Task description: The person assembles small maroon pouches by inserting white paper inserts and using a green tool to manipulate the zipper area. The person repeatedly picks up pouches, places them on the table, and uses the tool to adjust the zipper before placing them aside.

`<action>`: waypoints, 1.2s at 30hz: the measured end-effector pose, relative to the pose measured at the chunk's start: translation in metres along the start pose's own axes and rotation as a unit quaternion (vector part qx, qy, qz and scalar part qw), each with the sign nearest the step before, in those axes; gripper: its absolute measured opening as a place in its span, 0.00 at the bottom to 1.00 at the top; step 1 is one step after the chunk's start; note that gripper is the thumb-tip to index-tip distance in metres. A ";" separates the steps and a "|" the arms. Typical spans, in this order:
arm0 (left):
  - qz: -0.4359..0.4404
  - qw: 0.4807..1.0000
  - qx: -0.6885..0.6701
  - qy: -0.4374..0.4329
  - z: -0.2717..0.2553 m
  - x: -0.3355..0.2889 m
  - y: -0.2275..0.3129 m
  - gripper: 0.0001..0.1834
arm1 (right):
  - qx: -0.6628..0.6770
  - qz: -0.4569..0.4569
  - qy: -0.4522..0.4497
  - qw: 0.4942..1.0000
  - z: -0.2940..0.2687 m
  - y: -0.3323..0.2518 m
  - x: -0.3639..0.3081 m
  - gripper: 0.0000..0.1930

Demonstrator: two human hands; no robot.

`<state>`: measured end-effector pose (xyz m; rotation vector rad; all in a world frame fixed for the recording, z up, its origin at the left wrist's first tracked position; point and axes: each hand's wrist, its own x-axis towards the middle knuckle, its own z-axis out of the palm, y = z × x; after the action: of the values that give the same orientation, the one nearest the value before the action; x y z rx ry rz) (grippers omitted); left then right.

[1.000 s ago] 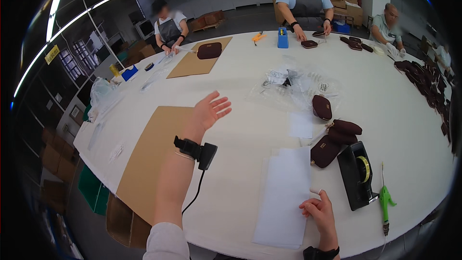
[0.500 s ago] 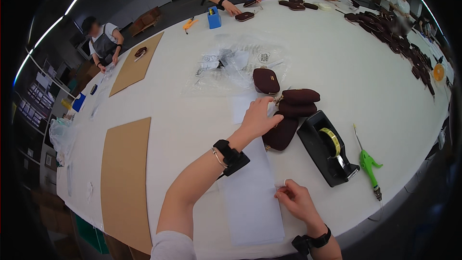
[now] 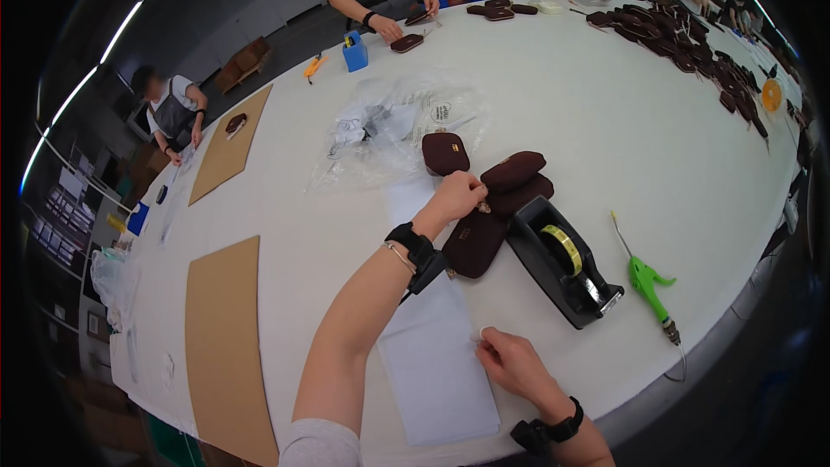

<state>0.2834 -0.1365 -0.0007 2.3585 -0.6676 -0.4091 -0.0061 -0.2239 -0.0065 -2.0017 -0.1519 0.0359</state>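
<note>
My left hand (image 3: pixel 456 197) reaches over the white sheets, its fingertips pinched at the near-left end of a dark maroon zip pouch (image 3: pixel 513 171). Small gold fittings show just below those fingers. A second pouch (image 3: pixel 526 194) lies under that one, and a larger pouch (image 3: pixel 474 244) rests flat nearer to me. Farther off, a squarish pouch (image 3: pixel 445 154) with a small gold plate stands apart. My right hand (image 3: pixel 515 361) is closed low over the table, beside the edge of the white paper (image 3: pixel 437 380). A small white bit shows at its fingertips; what it is I cannot make out.
Right of the pouches stands a black tape dispenser (image 3: pixel 562 264), then a green air gun (image 3: pixel 647 285) with a hose. Crumpled clear plastic bags (image 3: pixel 406 121) lie beyond. Cardboard sheets (image 3: pixel 223 337) are at left. Co-workers sit across the table near a heap of pouches (image 3: pixel 666 35).
My left hand's fingers have closed at the pouch end, where they were spread before. The upper pouch has tilted. My right hand stays low, still closed. The whole view has shifted slightly.
</note>
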 end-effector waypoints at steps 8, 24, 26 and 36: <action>-0.048 0.957 -0.277 -0.065 -0.049 -0.050 0.026 0.13 | -0.006 -0.014 0.020 1.000 0.004 0.010 -0.002 0.06; 0.140 0.988 -0.042 -0.044 0.003 -0.285 0.032 0.12 | 0.474 0.138 0.047 0.868 0.000 0.018 0.006 0.31; 0.150 0.984 -0.097 -0.024 0.015 -0.293 0.032 0.13 | 0.473 0.126 0.061 0.870 0.002 0.015 0.001 0.32; -0.059 0.766 -0.633 -0.095 0.079 -0.304 0.042 0.28 | 0.360 0.003 0.049 0.932 -0.001 -0.011 -0.059 0.29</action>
<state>-0.0168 -0.0340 0.0031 1.0445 -0.1595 -0.8305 -0.0651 -0.2273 0.0016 -1.2648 -0.0535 -0.0061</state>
